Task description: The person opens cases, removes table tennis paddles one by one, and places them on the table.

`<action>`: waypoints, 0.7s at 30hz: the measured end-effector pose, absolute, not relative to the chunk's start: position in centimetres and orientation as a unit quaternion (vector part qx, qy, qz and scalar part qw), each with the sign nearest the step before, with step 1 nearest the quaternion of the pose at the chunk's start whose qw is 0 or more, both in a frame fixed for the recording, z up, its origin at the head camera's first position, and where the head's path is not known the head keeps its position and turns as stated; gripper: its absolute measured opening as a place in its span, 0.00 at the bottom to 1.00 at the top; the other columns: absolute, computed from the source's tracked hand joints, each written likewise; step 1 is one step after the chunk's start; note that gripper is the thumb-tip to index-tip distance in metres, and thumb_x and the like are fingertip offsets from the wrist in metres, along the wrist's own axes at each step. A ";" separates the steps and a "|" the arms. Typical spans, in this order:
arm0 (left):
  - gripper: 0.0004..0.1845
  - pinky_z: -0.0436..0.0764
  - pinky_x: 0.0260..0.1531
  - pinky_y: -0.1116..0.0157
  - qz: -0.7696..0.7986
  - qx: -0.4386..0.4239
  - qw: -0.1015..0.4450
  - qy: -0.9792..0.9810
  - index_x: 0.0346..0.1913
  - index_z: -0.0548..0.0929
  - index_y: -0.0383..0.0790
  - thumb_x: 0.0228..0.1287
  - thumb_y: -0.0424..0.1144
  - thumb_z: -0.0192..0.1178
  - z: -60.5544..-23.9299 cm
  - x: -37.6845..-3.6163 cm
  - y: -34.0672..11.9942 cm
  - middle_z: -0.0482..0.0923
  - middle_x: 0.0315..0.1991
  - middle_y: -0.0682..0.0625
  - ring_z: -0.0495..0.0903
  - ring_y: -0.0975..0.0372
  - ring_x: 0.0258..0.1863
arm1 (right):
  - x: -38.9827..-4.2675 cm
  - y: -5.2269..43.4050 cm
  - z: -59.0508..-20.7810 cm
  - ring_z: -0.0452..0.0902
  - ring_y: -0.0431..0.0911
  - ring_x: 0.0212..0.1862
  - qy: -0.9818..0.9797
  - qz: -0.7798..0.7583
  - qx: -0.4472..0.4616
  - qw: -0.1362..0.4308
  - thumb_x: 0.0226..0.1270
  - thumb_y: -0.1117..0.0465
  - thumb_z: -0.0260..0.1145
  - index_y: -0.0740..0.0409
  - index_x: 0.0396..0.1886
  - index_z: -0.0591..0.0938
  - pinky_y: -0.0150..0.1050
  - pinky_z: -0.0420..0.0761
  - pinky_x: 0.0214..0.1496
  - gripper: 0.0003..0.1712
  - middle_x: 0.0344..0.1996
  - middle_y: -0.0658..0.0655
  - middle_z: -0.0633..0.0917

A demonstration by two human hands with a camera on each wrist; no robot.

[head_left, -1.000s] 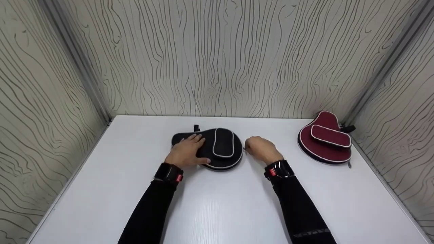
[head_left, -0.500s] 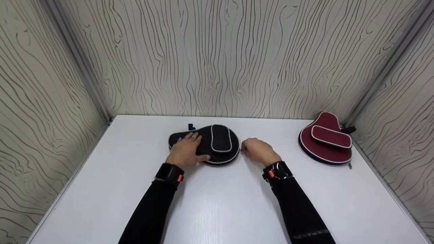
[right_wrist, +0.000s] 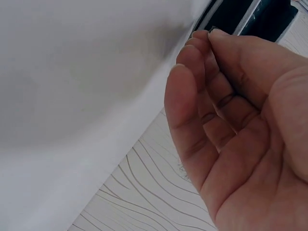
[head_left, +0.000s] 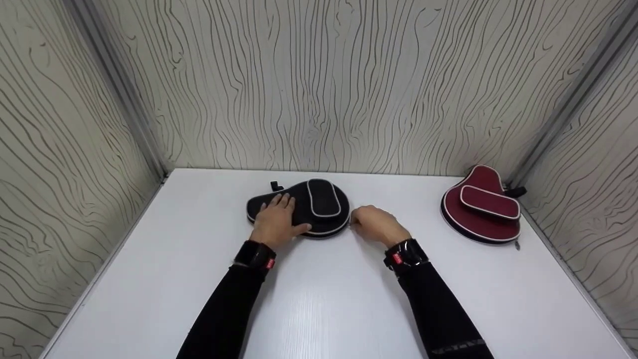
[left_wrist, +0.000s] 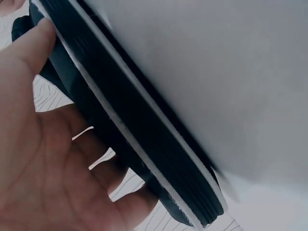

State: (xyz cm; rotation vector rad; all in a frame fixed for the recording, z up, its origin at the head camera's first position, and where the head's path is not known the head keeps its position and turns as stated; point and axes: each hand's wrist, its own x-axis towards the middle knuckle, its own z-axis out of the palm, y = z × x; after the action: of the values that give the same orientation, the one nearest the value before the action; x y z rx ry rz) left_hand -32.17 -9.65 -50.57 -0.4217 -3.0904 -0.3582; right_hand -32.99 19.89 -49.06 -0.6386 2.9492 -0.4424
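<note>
Black paddle case, bench at 12 o'clock: left hand pressed flat on it, fingers straight; right hand fingers pinching the zipper pull at its 3 o'clock edge; likely risk: pull slipping, case skidding under uneven pressure.

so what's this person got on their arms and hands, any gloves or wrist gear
No gloves: the left hand and right hand are bare. Both arms are in long, close-fitting black sleeves. Each wrist carries a black strap-on device with a small red tag; the right one looks glossy.
</note>
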 end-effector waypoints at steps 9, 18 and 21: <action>0.53 0.66 0.93 0.32 -0.118 -0.133 0.002 -0.984 0.92 0.67 0.31 0.84 0.67 0.67 -50.4 -32.0 -9.4 0.64 0.94 0.35 0.62 0.42 0.96 | -32.9 19.6 -49.2 0.87 0.49 0.40 0.967 -0.142 -0.207 0.041 0.83 0.65 0.73 0.61 0.43 0.94 0.56 0.94 0.50 0.06 0.41 0.58 0.95; 0.54 0.65 0.95 0.36 -0.110 -0.133 0.000 -0.985 0.92 0.67 0.32 0.84 0.70 0.66 -50.4 -32.1 -9.4 0.64 0.94 0.36 0.61 0.43 0.96 | -32.9 19.6 -49.2 0.78 0.46 0.34 0.966 -0.145 -0.209 0.053 0.80 0.68 0.72 0.58 0.31 0.89 0.45 0.86 0.38 0.12 0.31 0.52 0.87; 0.54 0.66 0.94 0.35 -0.103 -0.135 -0.002 -0.985 0.92 0.67 0.32 0.83 0.71 0.66 -50.3 -32.1 -9.4 0.64 0.94 0.36 0.61 0.43 0.96 | -32.9 19.6 -49.2 0.77 0.45 0.33 0.965 -0.147 -0.210 0.060 0.78 0.69 0.73 0.57 0.29 0.88 0.42 0.81 0.37 0.13 0.29 0.50 0.84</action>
State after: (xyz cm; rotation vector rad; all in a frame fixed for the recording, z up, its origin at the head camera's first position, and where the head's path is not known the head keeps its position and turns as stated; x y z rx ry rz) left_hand -32.08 -9.45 -50.32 -0.4235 -3.0997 -0.3254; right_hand -32.88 19.55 -49.19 -0.6353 2.9193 -0.4461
